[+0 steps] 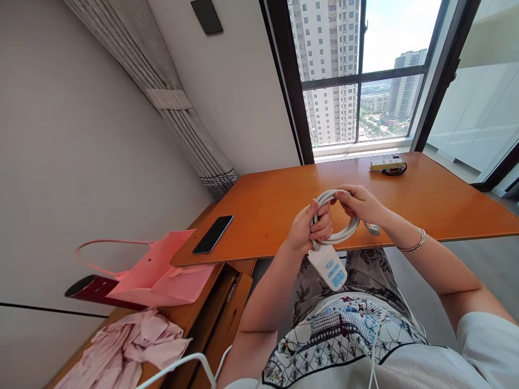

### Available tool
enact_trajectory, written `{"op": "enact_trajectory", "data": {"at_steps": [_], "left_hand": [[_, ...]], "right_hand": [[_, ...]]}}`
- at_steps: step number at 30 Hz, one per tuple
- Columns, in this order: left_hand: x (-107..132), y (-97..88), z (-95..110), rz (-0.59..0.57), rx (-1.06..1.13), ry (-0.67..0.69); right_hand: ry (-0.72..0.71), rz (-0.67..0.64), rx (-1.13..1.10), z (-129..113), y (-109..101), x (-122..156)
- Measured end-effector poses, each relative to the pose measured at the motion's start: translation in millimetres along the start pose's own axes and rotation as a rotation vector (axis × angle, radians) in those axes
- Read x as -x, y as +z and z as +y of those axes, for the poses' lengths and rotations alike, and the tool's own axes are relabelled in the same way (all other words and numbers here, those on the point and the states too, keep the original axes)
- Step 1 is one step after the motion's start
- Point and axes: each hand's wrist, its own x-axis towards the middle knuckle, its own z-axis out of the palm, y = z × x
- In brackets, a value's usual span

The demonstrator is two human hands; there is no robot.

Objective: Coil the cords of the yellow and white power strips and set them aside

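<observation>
A white power strip (329, 268) with blue socket faces hangs below my left hand (311, 227), close to my lap. Its white cord (344, 235) is wound into a loop of several turns, held up over the near edge of the table. My left hand is closed around the left side of the loop, just above the strip. At the top right of the loop, the fingers of my right hand (359, 202) pinch the cord. The plug (373, 230) dangles beneath my right wrist.
A brown wooden table (267, 210) spreads out before me. On it lie a black phone (213, 234) at the left and a second power strip (387, 164) with a black cord at the far right. A pink bag (162, 270) and pink cloth (133, 346) rest on the lower cabinet at left.
</observation>
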Motion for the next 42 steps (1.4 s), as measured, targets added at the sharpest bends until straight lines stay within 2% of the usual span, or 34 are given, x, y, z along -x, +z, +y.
{"op": "enact_trajectory", "data": {"at_steps": [2, 7, 11, 15, 18, 22, 25, 28, 31, 33, 38, 40, 42], "left_hand": [[-1, 0.4, -3, 0.013, -0.03, 0.034], [-4, 0.3, -10, 0.196, -0.086, 0.059], [-3, 2.6, -9, 0.166, -0.04, 0.015], [1, 6.5, 0, 0.186, 0.029, 0.031], [3, 9.1, 9, 0.239, 0.067, 0.106], [2, 9.9, 15, 0.321, 0.038, 0.249], [0, 6.9, 14, 0.395, -0.012, 0.358], [-1, 1.8, 9, 0.392, -0.036, 0.44], [-1, -2.4, 2, 0.324, -0.082, 0.483], [0, -3.7, -2, 0.271, -0.156, 0.515], [3, -2.6, -5, 0.2, -0.35, 0.518], [4, -1.7, -4, 0.183, -0.36, 0.517], [4, -1.2, -3, 0.165, -0.329, 0.535]], "right_hand": [[0.016, -0.014, -0.035, 2, 0, -1], [0.027, -0.02, -0.123, 2, 2, 1], [-0.045, 0.039, -0.139, 9, 2, 6], [0.024, -0.011, -0.123, 29, -4, 20], [0.07, -0.069, 0.04, 45, -11, 37], [0.017, -0.042, 0.465, 58, -9, 62], [-0.144, 0.107, 0.648, 64, -1, 74], [-0.25, 0.263, 0.671, 62, 5, 77], [-0.265, 0.259, 0.609, 51, 10, 75], [-0.202, 0.255, 0.508, 41, 15, 72], [0.046, 0.148, -0.082, 30, 30, 67], [0.099, 0.111, -0.29, 32, 34, 66], [0.121, 0.113, -0.4, 34, 38, 65]]}}
